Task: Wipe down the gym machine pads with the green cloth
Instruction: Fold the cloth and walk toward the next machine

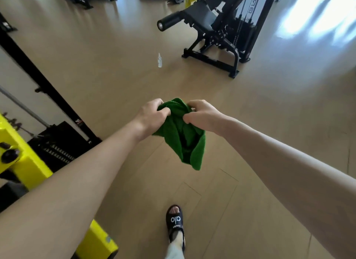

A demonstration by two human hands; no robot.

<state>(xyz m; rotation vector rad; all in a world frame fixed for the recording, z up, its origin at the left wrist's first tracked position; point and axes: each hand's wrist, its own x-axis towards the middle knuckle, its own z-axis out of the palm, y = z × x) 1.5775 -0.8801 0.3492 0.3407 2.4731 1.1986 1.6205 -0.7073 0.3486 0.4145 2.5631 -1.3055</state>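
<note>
A green cloth (183, 135) is held at the centre of the frame, above a tan floor (107, 69). The left hand (152, 117) is clamped on the cloth's upper left edge, and the right hand (200, 115) on its upper right edge, fingers curled into the fabric. The rest of the cloth hangs bunched below the hands, touching nothing else.

A black machine (215, 33) is seen at the upper right of the frame, well apart from the hands, with a seat pad (200, 14) and a roller pad (168, 21). A small clear bottle (159, 60) stands on the floor between the hands and the machine. A sandalled foot (175, 225) is shown at the bottom centre.

The step in hand appears to be readying the cloth. It would best be folded into a flat wad, so that a broad face meets the pads. Loose corners should be tucked in before the machine is reached.
</note>
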